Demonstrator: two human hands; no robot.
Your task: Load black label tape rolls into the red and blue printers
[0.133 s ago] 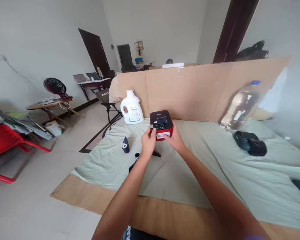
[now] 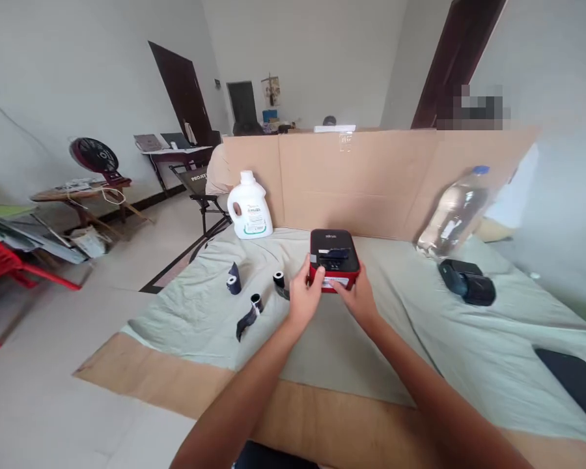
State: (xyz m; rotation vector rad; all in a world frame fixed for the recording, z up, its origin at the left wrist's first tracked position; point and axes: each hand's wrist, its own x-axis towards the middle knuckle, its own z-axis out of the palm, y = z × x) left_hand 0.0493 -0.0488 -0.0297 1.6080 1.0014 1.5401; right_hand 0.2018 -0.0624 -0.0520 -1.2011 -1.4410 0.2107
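Observation:
A small red and black box-shaped device (image 2: 333, 257) stands on the pale green cloth (image 2: 395, 339) in the middle of the table. My left hand (image 2: 303, 298) grips its left front corner, fingers curled round it. My right hand (image 2: 356, 301) holds its front right side, fingers pressed against the red casing. Both arms reach forward from the bottom of the view. Three small dark rolls (image 2: 256, 303) lie on the cloth just left of my left hand.
A white jug (image 2: 249, 207) stands at the back left against a cardboard wall (image 2: 371, 176). A clear plastic bottle (image 2: 449, 215) leans at the back right above a black device (image 2: 466, 281). A dark flat thing (image 2: 573, 384) lies at the right edge. Chairs, a fan and side tables fill the floor on the left.
The view has swung left, so the device and my hands sit further right and lower in the picture. Both hands keep their hold on it.

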